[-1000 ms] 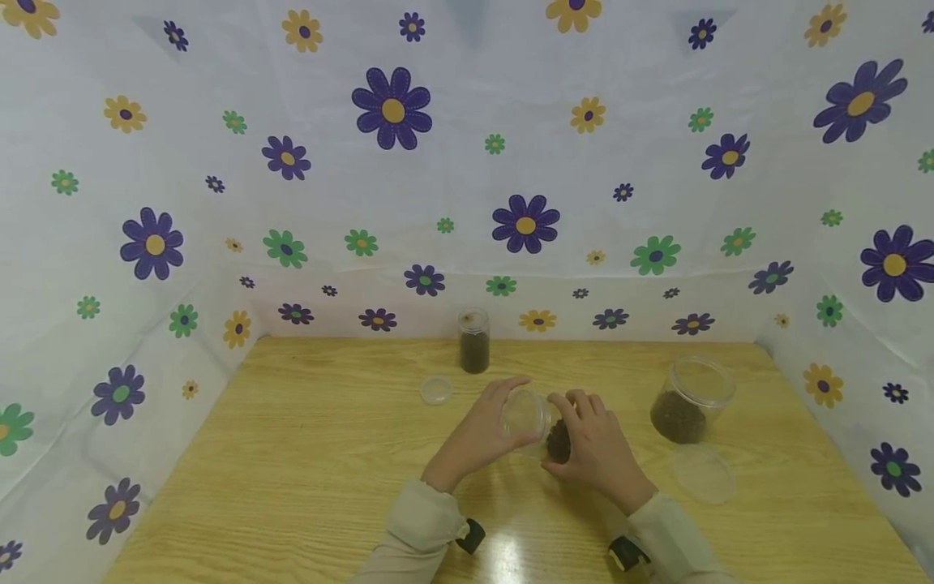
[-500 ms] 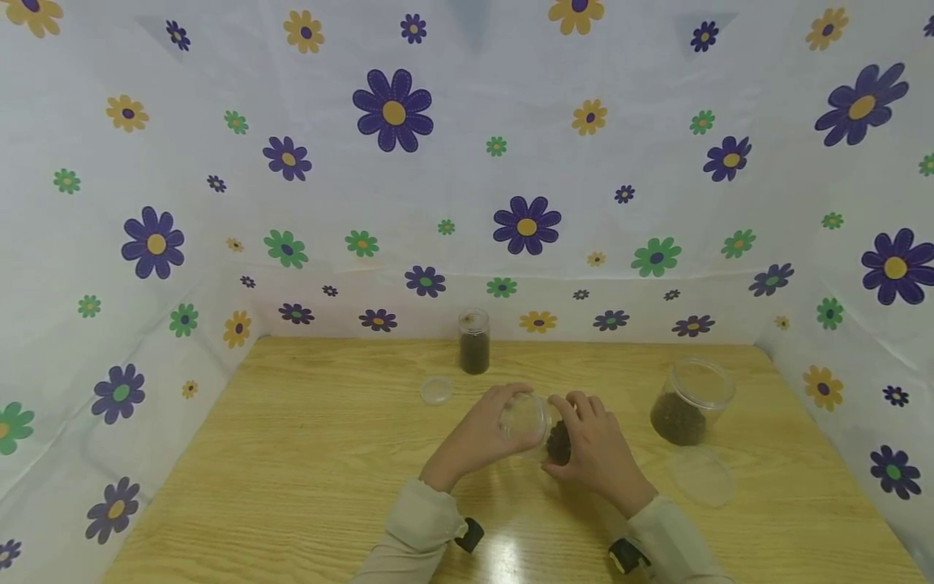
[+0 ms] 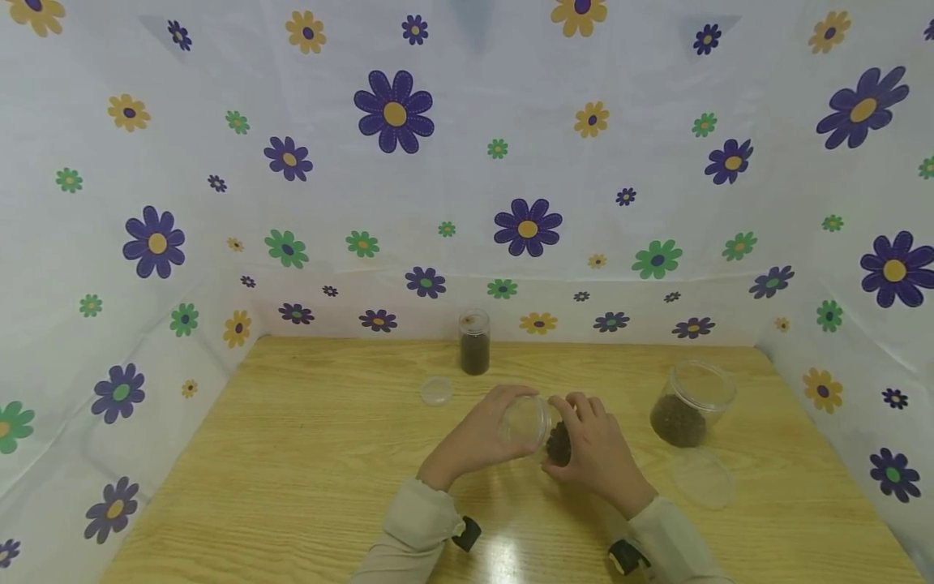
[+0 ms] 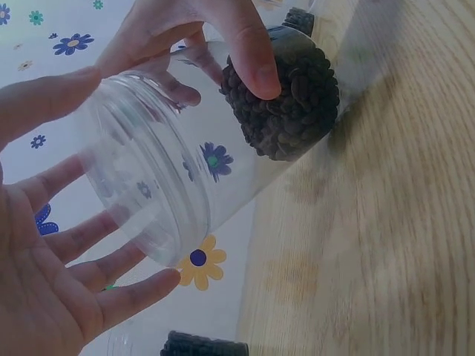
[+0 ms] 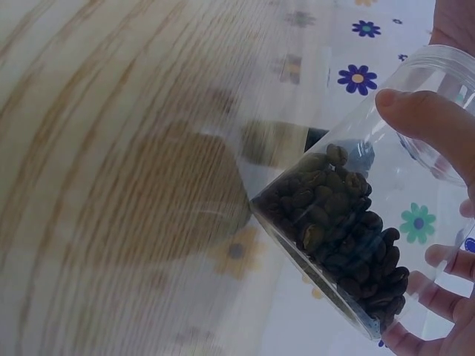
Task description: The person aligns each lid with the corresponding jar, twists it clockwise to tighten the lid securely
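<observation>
A clear jar (image 5: 338, 230), part filled with coffee beans, is tilted close over the table with its mouth end toward the left hand. My right hand (image 3: 594, 442) grips the jar's body, fingers on one side and thumb on the other. My left hand (image 3: 477, 434) holds the clear lid (image 4: 137, 170) at the mouth end, its spread fingers and thumb bent round the rim. The beans (image 4: 286, 104) lie heaped at the jar's base end.
A narrow jar of dark contents (image 3: 474, 345) stands at the back, with a small clear disc (image 3: 436, 391) beside it. On the right stands a wide open jar (image 3: 686, 405) of dark beans, a large clear disc (image 3: 703, 478) in front. Flowered cloth (image 3: 394, 203) encloses the wooden table (image 3: 306, 454).
My left hand has turned slightly at the lid, its index finger and thumb coming a little nearer my body. The right hand and the jar stay about where they were.
</observation>
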Tool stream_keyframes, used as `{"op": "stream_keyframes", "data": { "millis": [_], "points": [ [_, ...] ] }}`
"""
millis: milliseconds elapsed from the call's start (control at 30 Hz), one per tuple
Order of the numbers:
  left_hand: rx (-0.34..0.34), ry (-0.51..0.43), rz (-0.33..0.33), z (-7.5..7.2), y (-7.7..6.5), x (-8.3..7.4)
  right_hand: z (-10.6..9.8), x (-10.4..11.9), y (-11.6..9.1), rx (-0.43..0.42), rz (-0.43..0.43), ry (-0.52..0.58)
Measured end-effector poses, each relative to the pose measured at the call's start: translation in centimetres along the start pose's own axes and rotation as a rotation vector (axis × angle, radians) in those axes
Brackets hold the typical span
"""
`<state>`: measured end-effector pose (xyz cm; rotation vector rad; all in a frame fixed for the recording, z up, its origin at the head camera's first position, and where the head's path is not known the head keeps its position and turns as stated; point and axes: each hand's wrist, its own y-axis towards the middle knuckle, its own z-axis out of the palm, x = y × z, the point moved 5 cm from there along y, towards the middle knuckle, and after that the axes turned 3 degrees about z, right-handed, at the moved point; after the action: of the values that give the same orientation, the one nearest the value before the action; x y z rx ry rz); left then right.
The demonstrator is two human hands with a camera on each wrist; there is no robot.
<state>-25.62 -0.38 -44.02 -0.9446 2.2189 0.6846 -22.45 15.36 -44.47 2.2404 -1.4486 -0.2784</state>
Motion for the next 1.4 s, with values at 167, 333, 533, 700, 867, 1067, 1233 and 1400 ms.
{"op": "stream_keyframes", "data": {
  "millis": [167, 333, 533, 700, 867, 1067, 1233, 1400],
  "points": [
    [-0.017, 0.010, -0.042, 0.06, -0.06, 0.00, 0.00, 0.10, -0.02, 0.000, 0.007, 0.012],
    [-0.047, 0.006, -0.103, -0.01, -0.32, -0.05, 0.04, 0.16, -0.02, 0.007, 0.013, 0.012],
    [-0.041, -0.045, -0.126, 0.03, -0.43, 0.10, 0.03, 0.18, -0.06, -0.001, 0.005, 0.018],
    [-0.028, -0.052, -0.099, -0.02, -0.30, 0.14, 0.19, 0.07, -0.09, 0.000, 0.000, 0.012],
    [-0.018, -0.032, -0.063, -0.12, -0.30, 0.09, 0.17, 0.09, -0.09, 0.011, 0.005, 0.008],
    [-0.006, 0.007, -0.033, -0.12, -0.25, 0.11, 0.18, 0.08, -0.08, 0.026, 0.012, 0.016],
    [-0.030, -0.004, -0.025, 0.03, -0.19, 0.06, 0.10, 0.05, -0.06, 0.019, 0.009, 0.021],
    [-0.072, -0.012, -0.072, 0.33, -0.33, 0.07, 0.18, -0.02, -0.03, 0.008, 0.008, 0.022]
  ]
}}
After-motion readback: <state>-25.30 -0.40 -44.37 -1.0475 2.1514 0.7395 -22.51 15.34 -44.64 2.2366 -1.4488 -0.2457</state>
